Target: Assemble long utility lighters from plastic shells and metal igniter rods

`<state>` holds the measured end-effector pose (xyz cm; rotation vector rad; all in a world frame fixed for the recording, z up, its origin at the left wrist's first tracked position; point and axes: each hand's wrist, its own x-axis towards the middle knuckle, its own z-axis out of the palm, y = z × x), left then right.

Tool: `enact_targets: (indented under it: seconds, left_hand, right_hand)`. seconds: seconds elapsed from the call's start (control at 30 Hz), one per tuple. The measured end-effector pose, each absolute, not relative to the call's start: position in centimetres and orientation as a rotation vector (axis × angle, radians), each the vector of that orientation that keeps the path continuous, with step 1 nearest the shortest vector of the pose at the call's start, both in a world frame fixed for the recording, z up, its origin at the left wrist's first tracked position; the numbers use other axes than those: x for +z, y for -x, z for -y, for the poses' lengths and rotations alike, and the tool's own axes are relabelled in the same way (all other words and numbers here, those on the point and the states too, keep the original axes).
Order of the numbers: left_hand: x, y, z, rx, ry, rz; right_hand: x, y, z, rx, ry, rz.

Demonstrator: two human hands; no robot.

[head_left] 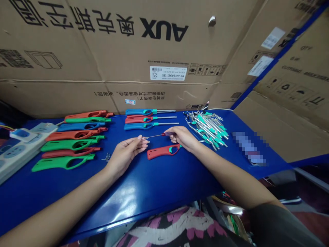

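My right hand is closed around the dark red handle of a thin screwdriver, its shaft pointing left. At the screwdriver's tip, the thumb and index finger of my left hand pinch a tiny metal piece that looks like a screw; the fingers partly hide it. Below the tool, a red gas lighter with a teal trigger lies flat on the blue table. My right hand covers part of its metal tube. Several loose small screws lie left of my left hand.
Left, several green, red and blue lighter handles lie in a column beside a white power strip. Three lighters with metal tubes lie behind my hands. A heap of tubes with teal parts is to the right. Cardboard stands behind.
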<state>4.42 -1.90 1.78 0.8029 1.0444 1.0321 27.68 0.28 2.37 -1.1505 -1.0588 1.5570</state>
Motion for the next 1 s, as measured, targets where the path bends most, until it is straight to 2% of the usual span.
enact_targets:
  seconds: [0.43, 0.7, 1.0]
  left_hand:
    - [1.8, -4.7, 2.6, 1.035, -0.929, -1.047]
    - [2.1, -5.1, 3.9, 1.029, -1.284, -1.022]
    - [1.7, -5.2, 4.1, 1.049, -1.453, -0.92]
  right_hand:
    - [2.7, -27.1, 0.5, 1.446, 1.055, 1.084]
    - [4.5, -27.1, 1.6, 1.027, 1.023, 1.174]
    - [5.0, -26.4, 2.8, 1.024, 1.043, 1.294]
